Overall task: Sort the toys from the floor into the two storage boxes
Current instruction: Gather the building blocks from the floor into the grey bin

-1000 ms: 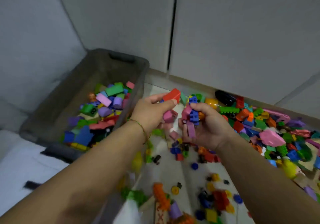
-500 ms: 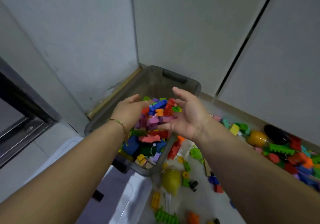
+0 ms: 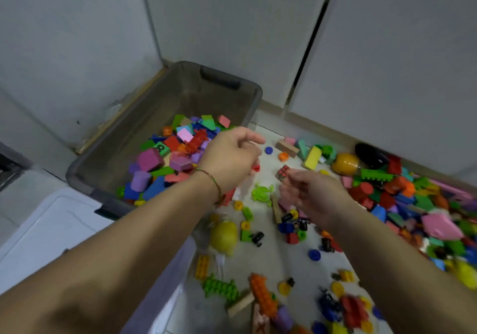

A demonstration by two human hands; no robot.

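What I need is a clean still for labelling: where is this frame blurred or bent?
Head view: motion blur smears the left hand, right hand and right-side toy pile; the lens bows the wall seams; light is soft, without glare.

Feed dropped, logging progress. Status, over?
Left hand and right hand empty, loosely curled. Gray box part full of blocks. Toys scattered on floor; nothing blocking.

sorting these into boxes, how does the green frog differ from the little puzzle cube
The green frog is one bright green; the puzzle cube has many coloured squares. The frog is rounded with splayed legs; the cube is boxy with straight edges. Both lie on the floor, outside the grey box.
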